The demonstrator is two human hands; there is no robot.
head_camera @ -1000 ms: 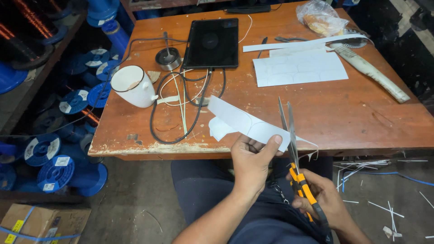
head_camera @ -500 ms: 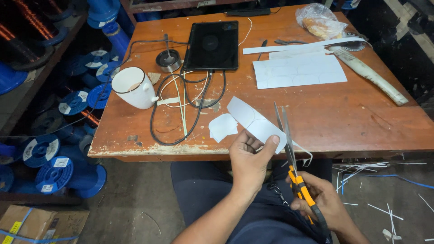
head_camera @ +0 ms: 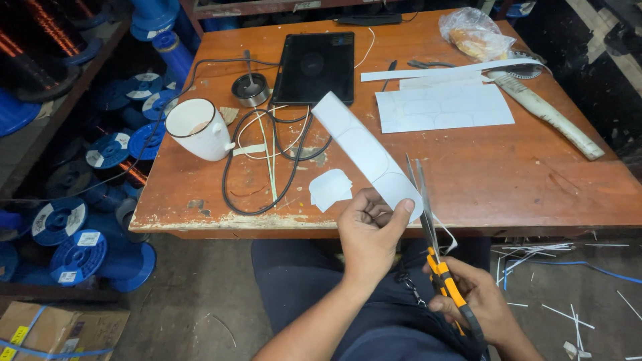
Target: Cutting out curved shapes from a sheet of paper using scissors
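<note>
My left hand (head_camera: 370,230) pinches the near end of a long white paper strip (head_camera: 358,144) marked with rounded outlines; the strip rises up and away to the left over the table. My right hand (head_camera: 478,307) grips yellow-and-black handled scissors (head_camera: 431,230), whose blades point up beside the strip's right edge, just right of my left thumb. A thin curl of trimmed paper hangs by the blades. A small cut white piece (head_camera: 331,188) lies on the wooden table (head_camera: 508,174) just left of my left hand.
On the table: a white mug (head_camera: 197,128), a looped black cable (head_camera: 267,167), a dark tablet (head_camera: 314,67), a round metal part (head_camera: 250,89), a white sheet with drawn outlines (head_camera: 445,107), a plastic bag (head_camera: 473,35). Blue wire spools (head_camera: 80,251) stand left; paper slivers litter the floor right.
My left hand has turned the paper strip so its far end swung from low and left to higher over the table. The scissors stay beside the strip's edge.
</note>
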